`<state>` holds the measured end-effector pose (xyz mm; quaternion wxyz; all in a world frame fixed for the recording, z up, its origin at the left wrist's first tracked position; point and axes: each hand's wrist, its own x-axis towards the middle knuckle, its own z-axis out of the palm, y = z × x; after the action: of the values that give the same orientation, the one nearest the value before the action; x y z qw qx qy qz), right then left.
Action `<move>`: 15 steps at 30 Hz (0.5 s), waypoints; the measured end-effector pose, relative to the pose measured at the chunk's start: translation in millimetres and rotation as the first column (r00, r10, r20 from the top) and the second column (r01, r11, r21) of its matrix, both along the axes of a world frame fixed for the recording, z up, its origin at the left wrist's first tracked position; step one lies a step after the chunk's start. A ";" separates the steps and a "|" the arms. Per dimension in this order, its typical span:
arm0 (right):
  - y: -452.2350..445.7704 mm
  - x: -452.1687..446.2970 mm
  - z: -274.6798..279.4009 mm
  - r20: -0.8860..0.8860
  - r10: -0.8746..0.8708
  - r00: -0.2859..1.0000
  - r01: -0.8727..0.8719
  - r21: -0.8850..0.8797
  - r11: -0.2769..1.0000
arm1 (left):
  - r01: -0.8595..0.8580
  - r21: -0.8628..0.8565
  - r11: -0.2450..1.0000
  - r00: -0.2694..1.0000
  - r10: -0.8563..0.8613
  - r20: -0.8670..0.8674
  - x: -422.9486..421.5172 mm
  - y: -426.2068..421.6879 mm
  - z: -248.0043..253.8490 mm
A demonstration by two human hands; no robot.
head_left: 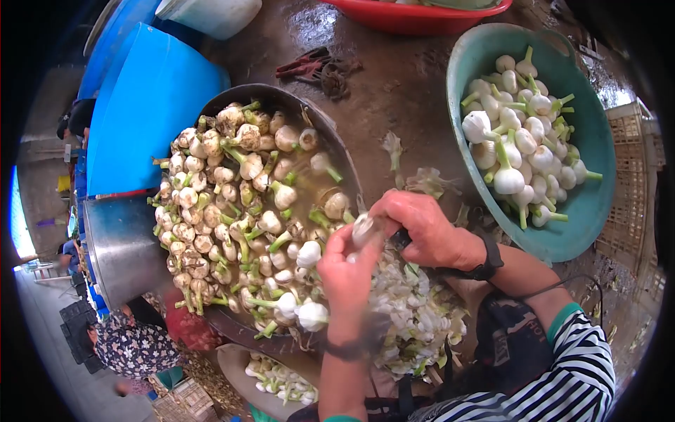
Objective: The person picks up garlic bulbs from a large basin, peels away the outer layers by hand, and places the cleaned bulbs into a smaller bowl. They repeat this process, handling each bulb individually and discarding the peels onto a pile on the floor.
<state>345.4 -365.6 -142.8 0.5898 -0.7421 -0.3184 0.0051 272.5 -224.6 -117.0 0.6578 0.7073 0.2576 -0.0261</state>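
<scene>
My left hand (349, 274) is closed around a garlic bulb (362, 229), held above the right rim of a large round tub (351, 169). My right hand (425, 228) meets it from the right, thumb and forefinger pinched at the bulb's top. A black-handled tool (401, 239) shows in its curled fingers; its working end is hidden. Unpeeled garlic bulbs (204, 218), many brown-skinned with short green stems, fill the tub in murky water. A few whiter bulbs (309, 315) lie near its lower edge. Below my hands is a heap of garlic skins (415, 316).
A green basin (457, 91) of clean white garlic stands at the right, beside tan crates (629, 183). Blue tubs (155, 105) are at the left, a red basin (422, 17) at the top. Dark gloves (320, 70) lie on the wet floor. Another person (133, 344) is at lower left.
</scene>
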 end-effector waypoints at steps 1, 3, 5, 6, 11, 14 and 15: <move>1.8 -3.2 1.1 -0.125 0.042 0.991 -0.034 0.065 0.997 | -0.061 -0.070 0.996 0.998 0.063 0.029 1.3 -1.6 -0.4; 4.7 -2.6 4.2 -0.439 0.108 0.892 -0.014 0.213 0.977 | -0.056 -0.300 0.952 0.993 0.085 0.085 2.8 2.6 -2.4; 2.1 -0.4 9.6 -0.662 0.286 0.692 0.013 0.407 0.913 | -0.069 -0.506 0.860 0.985 0.138 0.100 0.8 6.6 -10.0; 1.0 0.8 11.5 -0.733 0.382 0.563 0.052 0.492 0.869 | -0.086 -0.596 0.798 0.982 0.170 0.086 -0.6 8.9 -17.1; -12.6 18.2 8.9 -0.650 0.332 0.683 -0.075 0.391 0.918 | -0.201 -0.242 0.949 0.958 0.242 0.156 1.4 1.0 -17.4; -17.1 18.5 8.5 -0.749 0.377 0.545 -0.358 0.198 0.912 | -0.131 0.310 0.942 0.968 0.055 0.244 -0.8 -1.4 -16.1; -12.2 13.7 1.6 -0.670 0.328 0.667 -0.280 0.183 0.943 | -0.105 0.386 0.916 0.964 -0.002 0.267 -1.7 -1.6 -16.0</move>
<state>359.1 -377.8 -141.2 0.6799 -0.6031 -0.1941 0.3692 270.7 -226.3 -133.0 0.5294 0.8159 0.1870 0.1379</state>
